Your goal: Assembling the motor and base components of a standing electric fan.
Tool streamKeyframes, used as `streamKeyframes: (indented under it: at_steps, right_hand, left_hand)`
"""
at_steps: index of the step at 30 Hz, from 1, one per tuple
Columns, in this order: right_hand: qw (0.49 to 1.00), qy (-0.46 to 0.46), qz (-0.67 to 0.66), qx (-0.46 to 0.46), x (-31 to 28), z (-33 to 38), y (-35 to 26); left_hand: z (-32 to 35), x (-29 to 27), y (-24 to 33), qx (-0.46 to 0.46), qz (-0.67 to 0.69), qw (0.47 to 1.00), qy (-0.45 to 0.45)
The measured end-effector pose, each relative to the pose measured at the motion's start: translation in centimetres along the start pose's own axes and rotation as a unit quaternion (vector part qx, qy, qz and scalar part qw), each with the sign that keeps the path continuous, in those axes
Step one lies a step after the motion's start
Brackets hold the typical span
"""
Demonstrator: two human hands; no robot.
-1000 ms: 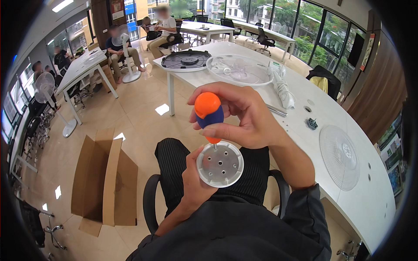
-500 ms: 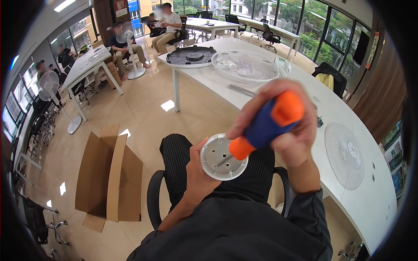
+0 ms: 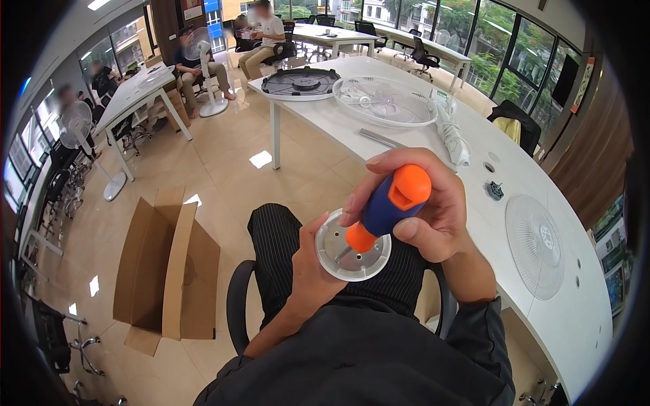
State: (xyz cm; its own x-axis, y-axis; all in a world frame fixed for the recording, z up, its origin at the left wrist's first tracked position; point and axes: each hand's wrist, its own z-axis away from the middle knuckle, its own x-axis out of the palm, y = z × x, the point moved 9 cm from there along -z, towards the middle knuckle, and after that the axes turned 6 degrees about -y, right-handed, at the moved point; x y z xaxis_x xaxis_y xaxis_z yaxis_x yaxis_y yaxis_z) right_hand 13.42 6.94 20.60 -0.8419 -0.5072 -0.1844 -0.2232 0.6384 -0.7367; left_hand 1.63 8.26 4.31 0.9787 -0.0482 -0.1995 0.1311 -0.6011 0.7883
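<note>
Over my lap, my left hand (image 3: 313,265) grips the side of a round white part (image 3: 330,255) with a grey inner face that has small holes in it. My right hand (image 3: 433,216) is closed round the blue and orange handle of a screwdriver (image 3: 395,203). Its shaft slants down to the lower left, against the inner face of the round part. The handle covers part of that face, so I cannot tell whether the tip sits in a screw.
To my right, the white table (image 3: 467,223) bears a fan grille (image 3: 535,247), a second grille (image 3: 384,101), a black round base (image 3: 302,84), a metal tube (image 3: 382,139), a bundled white cord (image 3: 452,135) and a small dark knob (image 3: 495,191). An open cardboard box (image 3: 193,284) stands on the floor at left.
My right hand and the screwdriver have moved down and left, closer to the round part, and are less blurred. The cord and the dark knob on the table now show more fully.
</note>
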Motion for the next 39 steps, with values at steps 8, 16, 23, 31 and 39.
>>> streamKeyframes:
  at_steps: [8,16,23,31,39]
  right_hand:
    - [0.999,-0.035,0.008,-0.005,0.1,-0.6,-0.3]
    - [0.978,-0.167,-0.123,0.025,1.0,-1.4,0.3]
    - [0.979,-0.145,-0.121,0.08,2.4,-3.4,2.1]
    - [0.979,-0.116,0.151,-0.073,2.9,-2.1,-1.0]
    - [0.965,0.178,0.108,-0.159,-13.1,5.8,-5.6]
  left_hand:
    - [-0.2,-0.1,0.5,0.018,-0.001,1.0,0.0]
    - [-0.5,-0.2,1.7,0.027,-0.027,0.999,-0.003]
    - [0.2,0.3,-0.5,-0.009,0.015,1.0,-0.017]
    - [-0.6,1.5,0.4,-0.009,0.134,0.987,-0.084]
    - [0.6,-2.0,-2.4,0.004,0.1,0.994,0.038]
